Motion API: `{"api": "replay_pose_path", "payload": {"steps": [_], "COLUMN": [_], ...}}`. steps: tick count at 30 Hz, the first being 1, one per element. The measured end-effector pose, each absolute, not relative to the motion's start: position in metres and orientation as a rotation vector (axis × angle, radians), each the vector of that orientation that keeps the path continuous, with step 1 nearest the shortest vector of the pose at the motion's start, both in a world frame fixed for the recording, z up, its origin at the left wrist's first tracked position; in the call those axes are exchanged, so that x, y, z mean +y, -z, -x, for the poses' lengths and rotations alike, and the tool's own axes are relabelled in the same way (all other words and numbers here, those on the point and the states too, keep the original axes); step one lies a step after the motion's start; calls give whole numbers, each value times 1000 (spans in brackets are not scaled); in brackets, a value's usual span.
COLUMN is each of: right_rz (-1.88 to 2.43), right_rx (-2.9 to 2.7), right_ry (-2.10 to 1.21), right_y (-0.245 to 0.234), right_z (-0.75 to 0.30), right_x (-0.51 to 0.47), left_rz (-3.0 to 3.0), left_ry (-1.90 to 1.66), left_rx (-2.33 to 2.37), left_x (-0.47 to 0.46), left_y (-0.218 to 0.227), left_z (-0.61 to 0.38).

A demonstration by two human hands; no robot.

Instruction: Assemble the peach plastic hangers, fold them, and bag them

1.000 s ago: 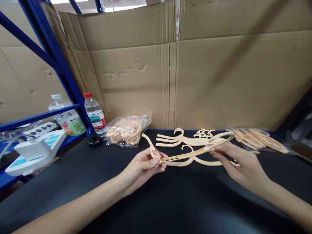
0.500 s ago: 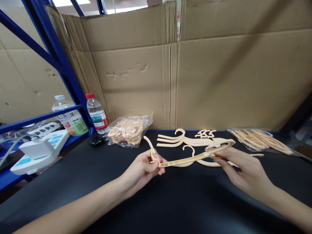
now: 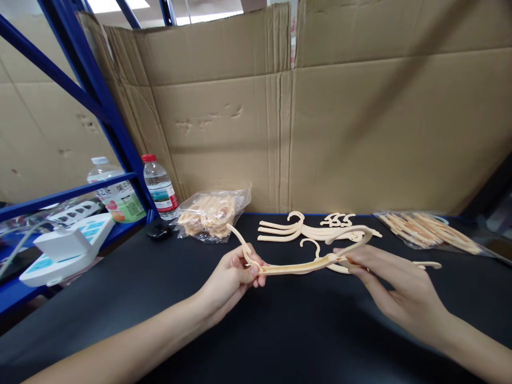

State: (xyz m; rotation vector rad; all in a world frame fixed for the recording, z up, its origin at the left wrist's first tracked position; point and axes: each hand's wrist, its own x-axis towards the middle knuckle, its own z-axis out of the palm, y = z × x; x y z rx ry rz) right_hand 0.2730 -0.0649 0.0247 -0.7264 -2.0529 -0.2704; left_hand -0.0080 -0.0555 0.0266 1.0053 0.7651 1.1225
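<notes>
A long cream plastic hanger piece [image 3: 298, 265] is stretched between both hands above the black table [image 3: 280, 330]. My left hand [image 3: 232, 278] pinches its left end, where a curved hook rises. My right hand [image 3: 394, 285] grips its right end, fingers closed round the looped part. Just behind it lie several loose cream hanger parts [image 3: 308, 230] on the table.
A clear bag of cream parts [image 3: 210, 214] lies at the back left, another bag of long pieces [image 3: 428, 229] at the back right. Two water bottles [image 3: 159, 186], a blue shelf frame [image 3: 92, 90] and a white power strip [image 3: 64, 245] stand left. Cardboard [image 3: 320, 122] walls the back.
The hanger piece has turned in my hands and sunk a little toward the table; its right loop now points upward and my right hand has shifted slightly down.
</notes>
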Motion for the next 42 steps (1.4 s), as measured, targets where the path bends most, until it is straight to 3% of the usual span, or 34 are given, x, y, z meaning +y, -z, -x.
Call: {"api": "replay_pose_path", "payload": {"steps": [12,25,28,34,42], "right_rz": [862,1002,1039,1097,1163], "right_rx": [-2024,-1895,-1870,-2086,-2316], "right_ry": [289,101,20,-107,-206], "right_y": [-21,-24,-22,-19,-9], "right_z": [-270,-273,-279,-280,-270], "right_x": [-71,-63,-56,-50,-52], "left_rz": [-1002,-878,-1117,-2312,-2578], "left_ry": [-1259,-1173,-971,-634,-535], "left_rx": [767,828,899,677,916], "left_x": [-59,-63,-74,-105,-99], "left_y": [-24,-23,-18,-32,-19], "left_z": [5,-2,-6,-9,-2]}}
